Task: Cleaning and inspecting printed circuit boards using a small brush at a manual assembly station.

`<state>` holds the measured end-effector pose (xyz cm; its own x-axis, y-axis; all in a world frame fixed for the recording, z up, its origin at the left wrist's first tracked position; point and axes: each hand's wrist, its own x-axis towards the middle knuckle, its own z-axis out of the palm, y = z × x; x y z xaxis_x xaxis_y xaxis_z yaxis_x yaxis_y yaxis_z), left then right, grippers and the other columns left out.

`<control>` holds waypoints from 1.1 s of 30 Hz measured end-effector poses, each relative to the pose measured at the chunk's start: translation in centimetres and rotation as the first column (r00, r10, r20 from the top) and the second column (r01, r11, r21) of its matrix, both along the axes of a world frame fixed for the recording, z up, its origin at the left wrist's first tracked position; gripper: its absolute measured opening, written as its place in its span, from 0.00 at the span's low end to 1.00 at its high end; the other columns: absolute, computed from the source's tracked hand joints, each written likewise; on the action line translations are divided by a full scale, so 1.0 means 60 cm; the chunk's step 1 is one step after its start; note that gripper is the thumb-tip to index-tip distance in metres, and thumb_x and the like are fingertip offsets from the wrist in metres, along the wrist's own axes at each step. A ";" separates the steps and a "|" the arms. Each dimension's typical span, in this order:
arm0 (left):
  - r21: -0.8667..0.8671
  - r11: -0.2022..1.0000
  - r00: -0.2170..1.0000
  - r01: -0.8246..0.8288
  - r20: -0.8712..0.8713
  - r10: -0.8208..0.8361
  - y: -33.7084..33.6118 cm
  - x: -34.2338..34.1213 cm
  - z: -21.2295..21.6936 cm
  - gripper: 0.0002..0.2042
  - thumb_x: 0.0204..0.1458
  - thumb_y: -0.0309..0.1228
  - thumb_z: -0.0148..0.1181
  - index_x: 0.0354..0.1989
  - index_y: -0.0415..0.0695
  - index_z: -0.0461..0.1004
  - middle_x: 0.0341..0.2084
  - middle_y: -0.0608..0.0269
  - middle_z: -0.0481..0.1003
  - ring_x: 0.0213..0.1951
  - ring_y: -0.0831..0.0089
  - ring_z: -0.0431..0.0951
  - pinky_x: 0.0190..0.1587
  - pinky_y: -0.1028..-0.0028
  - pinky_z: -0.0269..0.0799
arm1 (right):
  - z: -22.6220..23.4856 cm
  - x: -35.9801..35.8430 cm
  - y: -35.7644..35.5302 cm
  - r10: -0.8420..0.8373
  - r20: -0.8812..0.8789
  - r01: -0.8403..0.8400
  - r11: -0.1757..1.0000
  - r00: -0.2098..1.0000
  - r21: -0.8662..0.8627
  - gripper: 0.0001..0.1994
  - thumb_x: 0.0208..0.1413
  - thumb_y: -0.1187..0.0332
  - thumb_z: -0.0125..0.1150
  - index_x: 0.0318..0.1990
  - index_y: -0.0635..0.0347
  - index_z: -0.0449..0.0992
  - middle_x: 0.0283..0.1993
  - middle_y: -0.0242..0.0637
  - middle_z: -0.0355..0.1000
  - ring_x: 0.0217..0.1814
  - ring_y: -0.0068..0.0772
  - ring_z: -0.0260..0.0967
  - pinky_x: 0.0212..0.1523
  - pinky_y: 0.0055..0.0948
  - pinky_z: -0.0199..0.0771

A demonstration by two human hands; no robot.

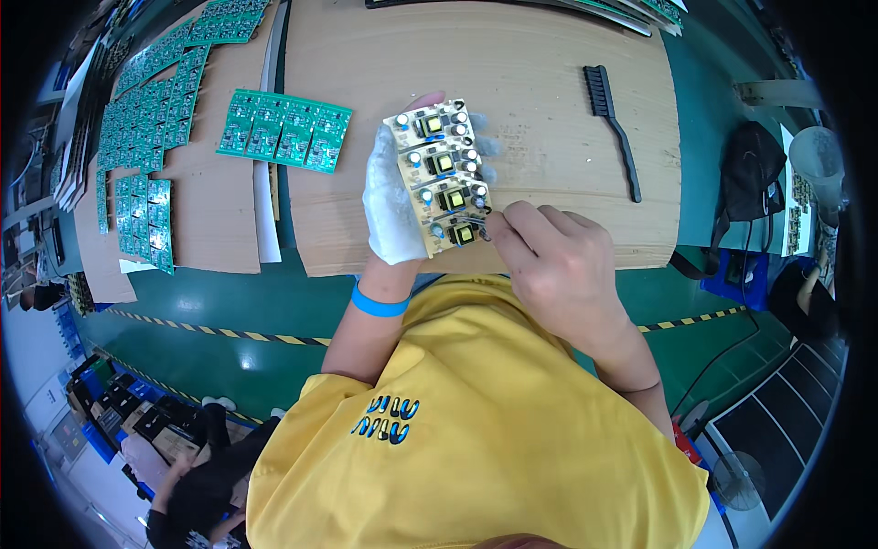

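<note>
A pale circuit board panel [423,174] with several linked sections rests in my left hand [391,206], which wears a white glove with the thumb tip bare. Small yellow-topped transformers and round capacitors stand on its upward face. Gloved fingertips show past the panel's right edge. My right hand [560,261], bare, is closed in a pinch at the panel's near right corner. From its fingers thin metal tips, which look like tweezers [473,220], reach over the nearest section. The fingers partly hide that corner.
Cardboard [540,119] covers the bench. A green circuit board panel [285,130] lies left of my hands, with several more green panels [146,119] farther left. A black brush [615,133] lies to the right. A black bag [754,165] hangs at far right. Behind me sits another person [206,485].
</note>
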<state>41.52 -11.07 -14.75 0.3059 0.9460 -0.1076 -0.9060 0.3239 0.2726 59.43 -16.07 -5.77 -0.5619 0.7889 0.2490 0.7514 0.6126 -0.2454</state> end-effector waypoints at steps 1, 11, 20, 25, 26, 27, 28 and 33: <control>-0.004 1.000 1.000 -0.002 0.005 0.002 0.000 -0.001 -0.001 0.32 0.70 0.53 0.39 0.73 0.41 0.57 0.59 0.32 0.70 0.49 0.41 0.81 0.41 0.51 0.86 | -0.003 -0.001 0.000 0.001 -0.013 -0.001 1.000 1.000 0.010 0.12 0.41 0.74 0.65 0.38 0.61 0.80 0.33 0.31 0.68 0.26 0.29 0.69 0.24 0.31 0.70; -0.031 1.000 0.999 0.002 0.039 0.000 0.000 -0.005 0.001 0.31 0.70 0.51 0.39 0.74 0.42 0.57 0.59 0.31 0.70 0.48 0.40 0.80 0.41 0.49 0.85 | -0.024 -0.001 -0.007 -0.021 -0.140 0.029 0.998 0.990 0.050 0.15 0.40 0.77 0.66 0.40 0.62 0.81 0.34 0.32 0.71 0.27 0.29 0.71 0.25 0.29 0.72; 0.004 1.000 0.999 0.004 0.040 -0.004 0.002 -0.004 -0.002 0.31 0.70 0.51 0.38 0.74 0.41 0.57 0.59 0.31 0.69 0.47 0.40 0.80 0.41 0.50 0.85 | -0.023 -0.010 -0.001 0.009 -0.134 -0.002 0.999 0.991 0.047 0.14 0.40 0.78 0.67 0.39 0.63 0.81 0.35 0.32 0.71 0.27 0.29 0.71 0.24 0.29 0.72; -0.053 0.999 0.999 -0.013 0.045 0.016 0.001 -0.002 0.002 0.32 0.70 0.52 0.39 0.74 0.41 0.56 0.60 0.31 0.69 0.47 0.40 0.80 0.40 0.50 0.85 | -0.022 -0.010 -0.001 0.010 -0.116 -0.004 0.999 0.993 0.054 0.14 0.40 0.78 0.67 0.40 0.63 0.81 0.36 0.32 0.72 0.27 0.29 0.71 0.24 0.29 0.72; -0.038 0.999 0.999 -0.010 0.043 0.012 0.000 -0.004 0.000 0.32 0.70 0.52 0.40 0.74 0.41 0.56 0.60 0.31 0.68 0.47 0.39 0.80 0.40 0.49 0.85 | -0.022 -0.011 -0.001 0.009 -0.113 -0.002 0.998 0.994 0.057 0.14 0.40 0.78 0.67 0.40 0.63 0.81 0.36 0.32 0.72 0.27 0.29 0.71 0.24 0.29 0.72; -0.023 1.000 0.999 -0.006 0.043 0.007 0.001 -0.004 0.001 0.32 0.69 0.52 0.40 0.74 0.41 0.56 0.60 0.31 0.68 0.47 0.39 0.80 0.40 0.49 0.85 | -0.022 -0.011 -0.001 0.006 -0.108 0.001 0.998 0.994 0.061 0.14 0.40 0.78 0.67 0.40 0.63 0.81 0.36 0.32 0.72 0.27 0.29 0.71 0.24 0.29 0.72; -0.024 1.000 0.999 -0.004 0.043 0.005 0.001 -0.003 0.002 0.32 0.69 0.52 0.40 0.74 0.41 0.56 0.60 0.31 0.68 0.47 0.39 0.80 0.40 0.49 0.85 | -0.021 -0.011 -0.001 0.004 -0.108 0.002 0.998 0.994 0.060 0.14 0.40 0.78 0.67 0.40 0.63 0.81 0.36 0.32 0.72 0.27 0.29 0.71 0.24 0.29 0.72; -0.023 1.000 1.000 0.014 0.002 -0.014 0.001 -0.003 0.006 0.30 0.71 0.53 0.36 0.72 0.44 0.59 0.56 0.37 0.73 0.45 0.44 0.82 0.39 0.52 0.86 | -0.016 -0.008 0.003 0.021 -0.089 -0.019 1.000 0.996 0.021 0.15 0.40 0.77 0.67 0.40 0.63 0.81 0.35 0.32 0.71 0.27 0.28 0.71 0.24 0.29 0.72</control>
